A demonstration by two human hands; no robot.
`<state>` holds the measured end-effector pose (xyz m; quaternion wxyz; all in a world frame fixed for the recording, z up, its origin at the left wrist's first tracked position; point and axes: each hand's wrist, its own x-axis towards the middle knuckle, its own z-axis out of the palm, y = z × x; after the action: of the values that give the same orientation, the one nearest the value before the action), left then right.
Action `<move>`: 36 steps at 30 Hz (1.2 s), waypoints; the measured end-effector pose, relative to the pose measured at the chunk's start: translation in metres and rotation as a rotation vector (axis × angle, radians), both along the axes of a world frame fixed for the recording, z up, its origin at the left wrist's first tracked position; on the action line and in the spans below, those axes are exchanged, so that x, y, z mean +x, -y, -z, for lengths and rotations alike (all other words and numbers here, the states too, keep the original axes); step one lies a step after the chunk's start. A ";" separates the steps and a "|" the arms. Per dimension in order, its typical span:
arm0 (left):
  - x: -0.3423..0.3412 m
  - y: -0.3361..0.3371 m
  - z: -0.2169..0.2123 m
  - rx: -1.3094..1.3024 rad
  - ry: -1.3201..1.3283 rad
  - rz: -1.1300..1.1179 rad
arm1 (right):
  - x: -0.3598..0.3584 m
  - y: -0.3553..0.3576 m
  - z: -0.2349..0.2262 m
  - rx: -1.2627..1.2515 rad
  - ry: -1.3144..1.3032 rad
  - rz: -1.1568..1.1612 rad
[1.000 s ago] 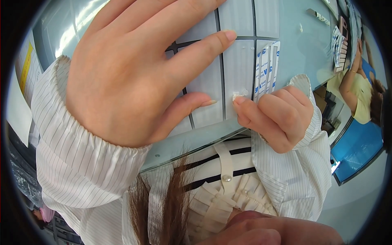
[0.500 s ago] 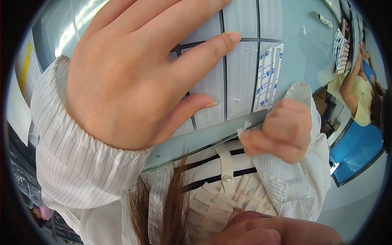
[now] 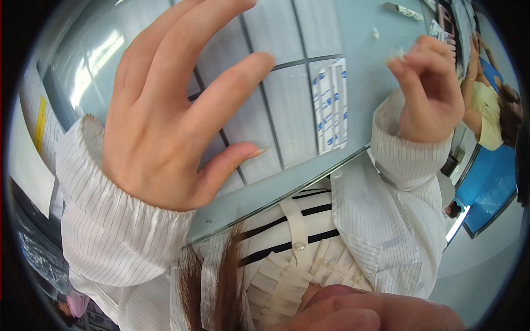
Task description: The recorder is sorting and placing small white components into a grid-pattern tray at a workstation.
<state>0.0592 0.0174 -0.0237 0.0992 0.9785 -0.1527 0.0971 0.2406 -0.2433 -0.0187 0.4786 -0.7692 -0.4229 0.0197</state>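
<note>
My left hand hovers over the rows of pale grey rectangular pieces, its fingers apart and holding nothing; it hides part of those pieces. Dark gaps separate the rectangles. On the rightmost piece of the near row lie white adhesive strips with blue print. My right hand is raised to the right of the strips, thumb and forefinger pinched together. A small whitish scrap shows at those fingertips; its exact kind is too blurred to tell.
The glass-topped table ends at a near edge close to my body. A small white bit and a curled printed strip lie farther right. Papers are at the left. Another person sits at the far right.
My right hand has moved up and to the right, from the table's near edge to beyond the adhesive strips. The whole view has shifted, with the grey pieces now more to the left.
</note>
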 end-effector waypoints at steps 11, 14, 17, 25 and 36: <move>-0.012 0.011 -0.006 -0.264 -0.195 -0.112 | 0.001 0.004 0.008 -0.063 -0.059 0.209; -0.013 0.012 -0.004 -0.268 -0.199 -0.109 | 0.007 0.009 0.008 -0.218 0.084 0.175; -0.013 0.011 -0.006 -0.260 -0.207 -0.116 | 0.008 0.004 0.008 -0.150 0.146 0.125; -0.013 0.010 -0.003 -0.251 -0.201 -0.120 | 0.015 0.000 0.013 -0.270 0.440 -0.072; -0.013 0.011 -0.002 -0.225 -0.203 -0.123 | 0.008 0.001 0.007 -0.374 0.167 0.177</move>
<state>0.0457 0.0060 -0.0215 0.2168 0.9735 -0.0700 0.0200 0.2485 -0.2446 -0.0254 0.2908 -0.8777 -0.3807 -0.0082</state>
